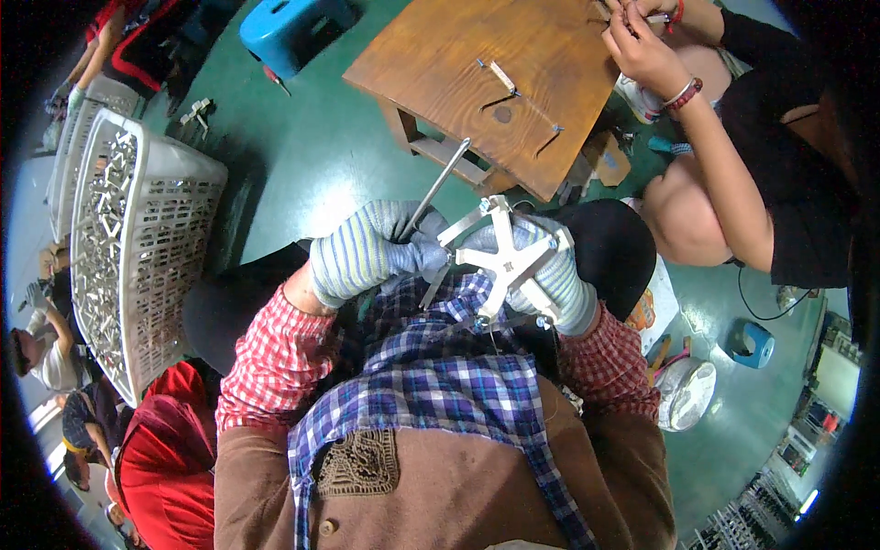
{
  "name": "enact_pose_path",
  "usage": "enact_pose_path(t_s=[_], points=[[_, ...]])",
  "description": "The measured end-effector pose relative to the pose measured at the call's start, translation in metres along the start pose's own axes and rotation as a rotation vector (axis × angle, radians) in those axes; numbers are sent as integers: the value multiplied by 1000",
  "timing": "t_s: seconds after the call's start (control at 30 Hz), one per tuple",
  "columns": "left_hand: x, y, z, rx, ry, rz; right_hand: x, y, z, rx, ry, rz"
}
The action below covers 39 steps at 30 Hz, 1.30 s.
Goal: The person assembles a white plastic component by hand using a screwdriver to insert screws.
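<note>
My left hand [371, 252], in a striped knit glove, is closed around a slim metal rod [442, 183] that points up and away to the right. Its fingertips are close to one arm of a white five-armed star-shaped frame [504, 264]. That frame rests in my right hand [564, 284], also gloved, whose fingers curl behind it and are partly hidden. Small bluish metal fittings sit at the ends of several arms. Below my left fingers a thin pale strip [434, 290] hangs over the plaid apron [422, 376].
A wooden table [422, 55] ahead carries a few small metal pieces. At left stands a white plastic basket [174, 247] full of metal parts. A blue stool [284, 37] is beyond. On the right a co-worker's hands [646, 46] work over the table's edge; a white bucket [686, 394] stands nearer.
</note>
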State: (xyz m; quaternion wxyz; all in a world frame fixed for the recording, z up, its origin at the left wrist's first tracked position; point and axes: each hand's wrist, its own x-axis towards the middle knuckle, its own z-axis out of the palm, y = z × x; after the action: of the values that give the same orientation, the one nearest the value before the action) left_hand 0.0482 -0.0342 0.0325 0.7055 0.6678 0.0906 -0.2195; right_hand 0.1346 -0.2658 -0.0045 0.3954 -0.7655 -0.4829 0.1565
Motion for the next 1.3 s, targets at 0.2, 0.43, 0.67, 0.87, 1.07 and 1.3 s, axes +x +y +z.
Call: enact_pose_path(t_s=[0.2,0.43,0.67,0.87,1.07,1.3], points=[[4,4,2,-207,132,-108,2,10,5,-231,55,-36],[9,-28,10,-63,341,167,4,3,7,-296,42,-64],[6,-5,15,-89,286,7,-1,9,16,-244,69,57],[7,-12,10,-287,237,-22,-1,1,16,-142,185,98],[8,-13,3,-266,134,-73,1,-8,10,-313,32,40],[14,-16,-15,35,-73,-67,-12,11,16,-250,-97,52]])
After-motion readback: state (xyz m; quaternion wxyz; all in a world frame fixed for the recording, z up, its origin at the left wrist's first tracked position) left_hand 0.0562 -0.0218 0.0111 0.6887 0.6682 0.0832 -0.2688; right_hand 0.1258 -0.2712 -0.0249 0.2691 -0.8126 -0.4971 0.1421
